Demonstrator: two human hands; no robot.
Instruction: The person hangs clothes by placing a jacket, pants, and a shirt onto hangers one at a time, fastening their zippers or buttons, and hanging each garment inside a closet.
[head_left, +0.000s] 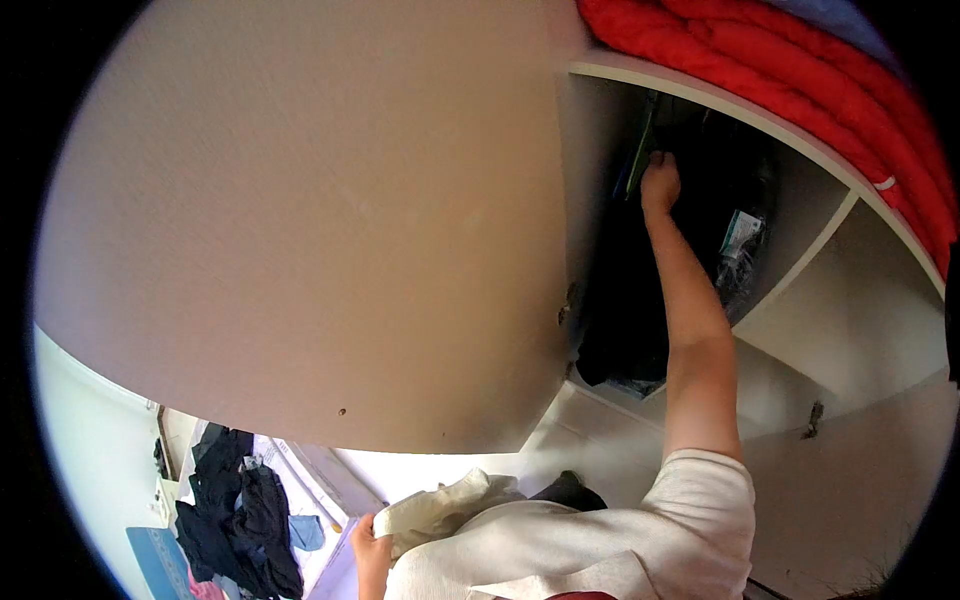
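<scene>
Up inside an open wardrobe compartment, my right hand (660, 182) is raised with its fingers curled closed, at the top of dark clothes (625, 290) that hang there. What it grips is lost in the shadow. A thin green edge (640, 150) shows just left of the fingers. To the right of my forearm is a clear plastic wrapping with a white and teal label (741, 233). Low at the left, my left hand (371, 546) is closed on a light beige garment (450, 505), which lies against my front.
A large wardrobe door (320, 220) stands open at left. Red quilted bedding (740, 70) lies on the top shelf (700, 88). An upright divider (800, 270) borders another compartment. Dark clothes (240, 510) and a small blue cloth (307, 532) lie at the lower left.
</scene>
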